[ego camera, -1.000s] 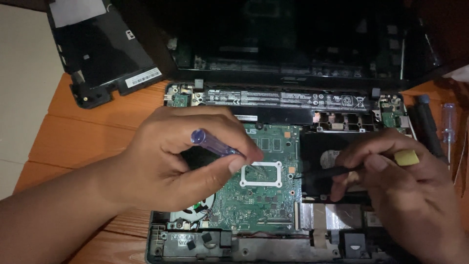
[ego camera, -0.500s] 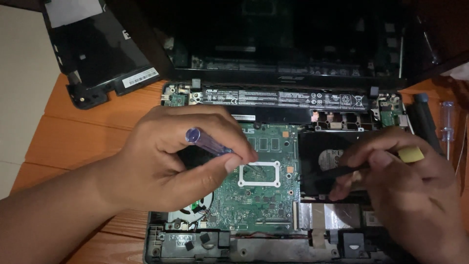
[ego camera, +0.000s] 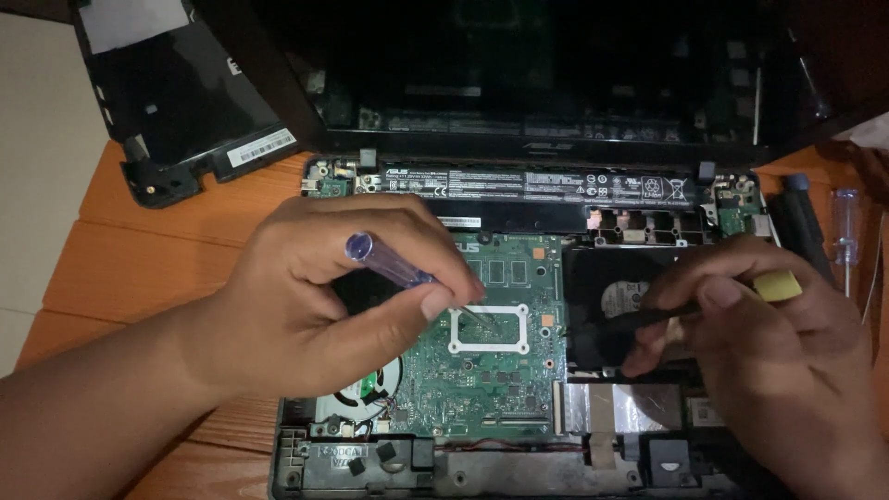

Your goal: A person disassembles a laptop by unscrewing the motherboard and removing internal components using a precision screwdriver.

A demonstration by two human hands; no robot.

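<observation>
Fingers (ego camera: 435,301) of the left hand (ego camera: 306,306) were closed around a small screwdriver with a clear blue-purple handle (ego camera: 387,261), its tip down inside the white square bracket (ego camera: 489,328) on the green motherboard (ego camera: 491,361). Right hand (ego camera: 769,352) fingers were pinched shut on a black tool with a yellow end (ego camera: 776,287), its tip resting over the black hard drive (ego camera: 616,306). Opened laptop chassis (ego camera: 306,463) on the wooden table (ego camera: 148,268) held the motherboard, hard drive in its bay just right of the board, fan (ego camera: 366,389) at lower left, and long black battery (ego camera: 537,183) along the top edge. Detached black cover panel (ego camera: 185,102) lay at upper left. Two more screwdrivers (ego camera: 845,231) lay right of the chassis.
</observation>
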